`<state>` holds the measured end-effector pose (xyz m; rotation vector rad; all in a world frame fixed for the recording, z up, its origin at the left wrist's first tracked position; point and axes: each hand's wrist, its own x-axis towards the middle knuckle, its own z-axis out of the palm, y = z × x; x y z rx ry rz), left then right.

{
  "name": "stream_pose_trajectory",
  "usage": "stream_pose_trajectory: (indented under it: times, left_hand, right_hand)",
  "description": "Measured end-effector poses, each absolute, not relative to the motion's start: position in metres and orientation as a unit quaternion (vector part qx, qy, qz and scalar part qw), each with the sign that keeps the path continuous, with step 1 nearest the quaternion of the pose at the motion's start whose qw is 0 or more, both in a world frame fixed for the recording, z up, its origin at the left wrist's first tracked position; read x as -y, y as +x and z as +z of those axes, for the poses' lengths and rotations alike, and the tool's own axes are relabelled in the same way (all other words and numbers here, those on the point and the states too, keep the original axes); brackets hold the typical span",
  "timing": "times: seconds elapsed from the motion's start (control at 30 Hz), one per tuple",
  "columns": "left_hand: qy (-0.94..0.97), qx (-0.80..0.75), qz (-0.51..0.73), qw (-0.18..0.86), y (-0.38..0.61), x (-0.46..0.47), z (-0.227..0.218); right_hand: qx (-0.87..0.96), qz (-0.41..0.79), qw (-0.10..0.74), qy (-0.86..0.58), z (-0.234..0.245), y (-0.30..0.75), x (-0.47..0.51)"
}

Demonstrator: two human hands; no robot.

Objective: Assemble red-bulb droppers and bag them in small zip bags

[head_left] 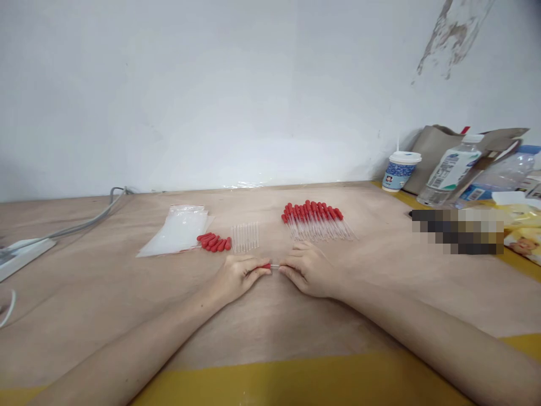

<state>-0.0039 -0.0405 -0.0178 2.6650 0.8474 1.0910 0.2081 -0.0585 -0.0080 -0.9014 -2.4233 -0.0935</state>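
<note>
My left hand (239,276) pinches a small red rubber bulb (266,266). My right hand (306,270) pinches a thin clear glass tube (274,266) whose end meets the bulb; both hands rest on the wooden table (270,321). Just beyond my left hand lie several loose red bulbs (214,242) and a row of bare clear tubes (245,236). Beyond my right hand lies a pile of droppers with red bulbs fitted (315,220).
A stack of clear plastic bags (177,235) lies at the left, a white power strip (23,254) with its grey cable further left. At the right stand a paper cup (399,171), plastic bottles (450,169), a beige bag (435,149) and packets. A white wall is behind.
</note>
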Motion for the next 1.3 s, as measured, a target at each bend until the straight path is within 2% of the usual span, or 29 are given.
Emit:
stream_pose_trajectory:
  times: [0.17, 0.27, 0.37, 0.43, 0.5, 0.73, 0.93, 1.07, 1.3]
  left_hand:
    - [0.897, -0.266, 0.347, 0.062, -0.006, 0.040, -0.016]
    - [0.883, -0.300, 0.358, 0.042, -0.009, 0.041, -0.013]
    - [0.864, -0.348, 0.363, 0.028, -0.013, 0.040, -0.011]
    - [0.869, -0.351, 0.345, 0.040, -0.014, 0.039, -0.010]
    - [0.887, -0.332, 0.316, 0.064, -0.014, 0.038, -0.009]
    - [0.903, -0.316, 0.268, 0.114, -0.012, 0.036, -0.010]
    - [0.899, -0.332, 0.259, 0.120, -0.013, 0.035, -0.011]
    - [0.900, -0.329, 0.258, 0.119, -0.013, 0.034, -0.011]
    - [0.903, -0.321, 0.258, 0.125, -0.013, 0.034, -0.011]
  right_hand:
    - [0.901, -0.043, 0.227, -0.366, 0.005, 0.208, 0.067]
    - [0.895, 0.020, 0.188, -0.405, 0.015, 0.211, 0.060]
    - [0.850, 0.074, 0.235, -0.466, 0.026, 0.223, 0.035]
    - [0.771, 0.057, 0.308, -0.554, 0.031, 0.232, 0.013]
    - [0.690, 0.038, 0.341, -0.638, 0.032, 0.240, -0.008]
    - [0.605, -0.010, 0.276, -0.746, 0.007, 0.244, -0.034]
    - [0.605, -0.031, 0.235, -0.760, 0.002, 0.244, -0.031]
    - [0.643, -0.039, 0.237, -0.727, 0.005, 0.228, -0.022]
    - [0.718, 0.038, 0.241, -0.652, -0.002, 0.160, -0.016]
